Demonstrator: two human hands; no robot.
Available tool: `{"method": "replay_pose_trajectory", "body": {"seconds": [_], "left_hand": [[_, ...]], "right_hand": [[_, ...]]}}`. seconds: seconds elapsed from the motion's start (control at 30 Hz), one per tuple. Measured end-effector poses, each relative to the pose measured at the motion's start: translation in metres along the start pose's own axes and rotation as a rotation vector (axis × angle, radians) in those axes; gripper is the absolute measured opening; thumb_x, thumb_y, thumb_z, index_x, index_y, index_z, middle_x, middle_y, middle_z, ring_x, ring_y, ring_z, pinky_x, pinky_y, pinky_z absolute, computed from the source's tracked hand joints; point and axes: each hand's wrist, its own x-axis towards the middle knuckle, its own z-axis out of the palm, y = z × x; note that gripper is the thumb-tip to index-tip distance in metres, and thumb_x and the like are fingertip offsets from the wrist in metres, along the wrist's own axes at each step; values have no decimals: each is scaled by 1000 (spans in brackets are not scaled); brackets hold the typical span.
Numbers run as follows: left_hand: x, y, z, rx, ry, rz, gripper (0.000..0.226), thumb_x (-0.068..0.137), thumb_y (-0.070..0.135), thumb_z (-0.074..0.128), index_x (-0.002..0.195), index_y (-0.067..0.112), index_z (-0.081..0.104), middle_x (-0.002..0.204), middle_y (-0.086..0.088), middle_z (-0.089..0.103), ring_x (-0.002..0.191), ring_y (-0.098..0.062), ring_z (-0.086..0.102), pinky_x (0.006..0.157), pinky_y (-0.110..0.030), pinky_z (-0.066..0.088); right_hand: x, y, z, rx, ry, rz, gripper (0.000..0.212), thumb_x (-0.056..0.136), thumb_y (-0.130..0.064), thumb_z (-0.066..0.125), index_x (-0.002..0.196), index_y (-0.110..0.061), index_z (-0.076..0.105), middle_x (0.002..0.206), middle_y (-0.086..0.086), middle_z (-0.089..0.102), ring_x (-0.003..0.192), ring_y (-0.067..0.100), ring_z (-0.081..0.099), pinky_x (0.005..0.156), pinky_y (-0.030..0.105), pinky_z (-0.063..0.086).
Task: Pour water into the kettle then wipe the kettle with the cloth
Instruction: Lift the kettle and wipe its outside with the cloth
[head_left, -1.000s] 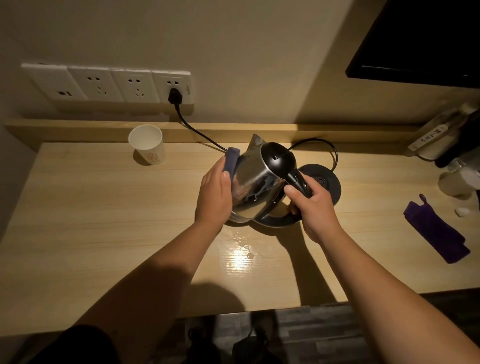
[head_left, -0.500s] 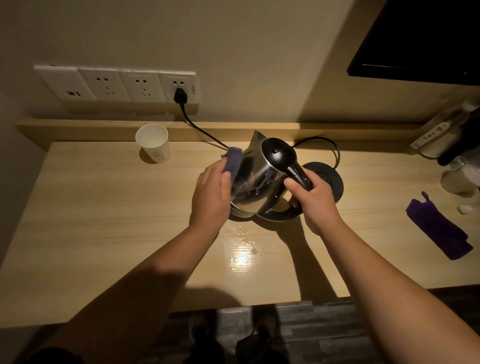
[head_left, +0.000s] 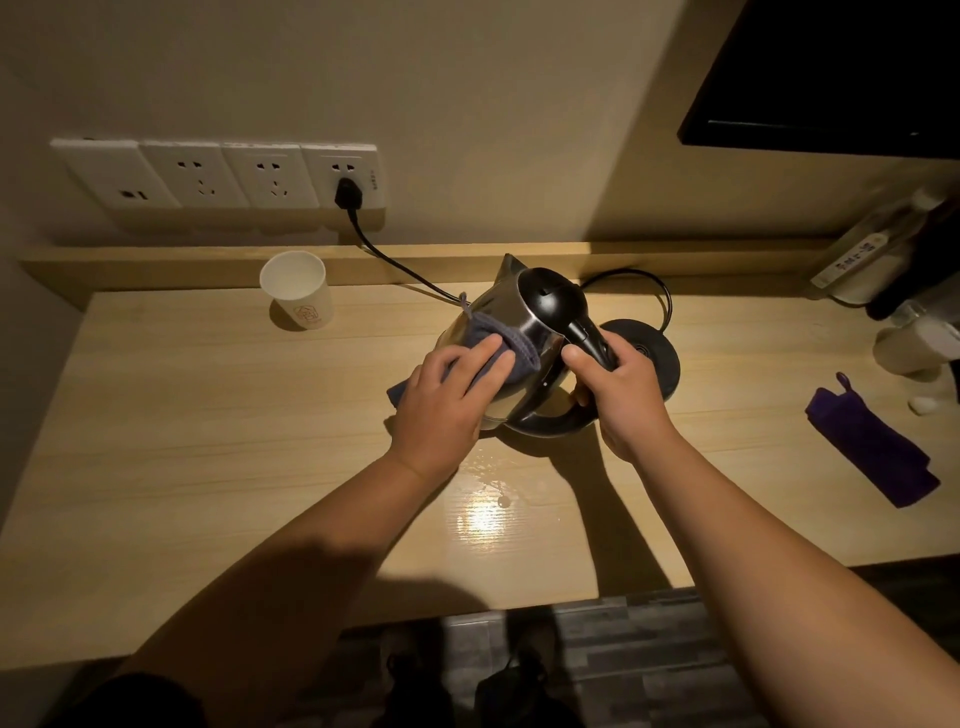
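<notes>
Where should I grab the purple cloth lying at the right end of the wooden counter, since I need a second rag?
Take the purple cloth by the small loop at its far end, reaching down from above. It lies flat and folded on the wooden counter, so the raised loop is likely the easiest part to pinch.

A person's left hand (head_left: 447, 400) is pressing a grey-blue folded cloth (head_left: 496, 345) flat against the side of a shiny steel kettle with a black lid (head_left: 524, 332), while the right hand (head_left: 626, 395) is gripping the kettle's black handle and tilting it on the pale wooden counter (head_left: 208, 441). Behind it, a round black kettle base (head_left: 657, 358) is lying flat, its cord running to a white wall socket strip (head_left: 223, 174). A white paper cup (head_left: 298, 291) is standing to the left, and a purple cloth (head_left: 872, 449) is lying well to the right.
</notes>
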Motion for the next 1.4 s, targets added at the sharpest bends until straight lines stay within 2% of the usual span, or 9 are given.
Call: {"method": "replay_pose_trajectory", "body": {"seconds": [0.17,0.37,0.5,0.67,0.8,0.9,1.07,1.2,1.4], "left_hand": [[-13,-8,6,26,-56,-26,71,67,-9,71,133,9,52,137,-13,51,111,-33,43,82,-49,50],[-39,-22,12,103,-276,-189,78,63,-9,77,134,12,51,138,-8,50,109,-34,49,82,-46,49],[-40,-24,11,127,-344,-242,75,71,-5,74,138,15,47,142,-6,46,114,-32,47,87,-45,47],[-30,-19,2,42,-257,-329,69,78,-4,69,141,13,44,143,-8,45,118,-32,45,92,-43,46],[-6,0,-11,-60,-52,-236,67,75,-6,69,137,8,48,138,-13,49,115,-35,49,88,-46,50],[17,14,-14,-49,40,-75,65,74,-2,70,135,7,49,137,-14,50,114,-35,48,87,-48,49],[25,21,-7,55,-4,19,65,73,1,70,135,9,51,137,-14,51,114,-36,46,90,-50,44],[13,19,3,114,-30,67,57,77,4,61,134,10,52,135,-12,52,112,-36,46,88,-49,43],[-15,17,15,163,-151,39,62,73,2,67,132,13,52,134,-8,50,108,-33,45,78,-45,46]], "right_hand": [[5,0,-1,-22,0,4,34,87,-31,70,118,-20,64,87,-5,64,79,14,60,70,32,48],[13,-3,-7,-89,20,5,38,83,-37,72,120,-31,63,99,-8,68,93,13,64,69,25,51],[14,-4,-2,-122,17,-10,41,79,-43,72,118,-32,63,98,-8,68,92,15,64,73,31,54],[16,-7,0,-126,36,-3,37,81,-41,72,116,-34,64,96,-10,68,92,14,64,75,34,53],[12,-8,6,-154,9,-34,30,79,-47,70,108,-43,63,98,-11,68,95,12,64,82,40,56],[11,-11,8,-132,24,-42,30,82,-50,66,109,-36,66,99,-8,71,94,10,66,87,43,56],[9,-10,9,-103,51,-24,26,92,-51,54,106,-37,69,100,-8,72,93,5,66,87,37,55],[9,-10,13,-104,68,-28,32,93,-53,48,106,-33,70,96,-8,71,88,1,65,76,28,51],[13,-12,19,-133,74,-58,39,92,-55,48,110,-28,69,96,-9,71,89,1,64,80,31,52]]}}
